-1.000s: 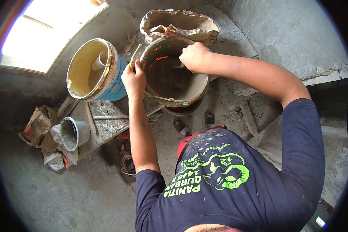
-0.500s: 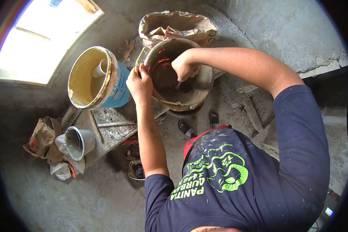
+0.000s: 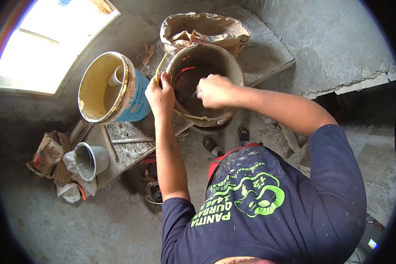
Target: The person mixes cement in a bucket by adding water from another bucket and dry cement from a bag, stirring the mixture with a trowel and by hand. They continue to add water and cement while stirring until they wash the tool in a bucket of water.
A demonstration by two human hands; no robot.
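Note:
My left hand (image 3: 160, 97) is closed on the left edge of a mortar-stained bucket (image 3: 236, 70), where its yellow handle (image 3: 160, 68) runs up from my fingers. Over the bucket's mouth, my right hand (image 3: 216, 91) is curled and slightly blurred. A short grey piece like a tool's metal shaft (image 3: 196, 93) shows at its fingers; the rest is hidden. Dark material (image 3: 189, 99) lies inside the bucket, and orange-red streaks mark the inner wall.
An open paper sack (image 3: 237, 33) stands behind the bucket. Left of it is a blue-and-white pail (image 3: 136, 99) with a white cup (image 3: 115, 76) inside. A smaller grey bucket (image 3: 100, 163), a crumpled sack (image 3: 50, 154) and wooden sticks (image 3: 108, 143) lie near the platform's (image 3: 132, 152) edge.
My right hand has moved down and toward me inside the bucket's mouth, and my right elbow has dropped. My left hand keeps its hold on the bucket's edge.

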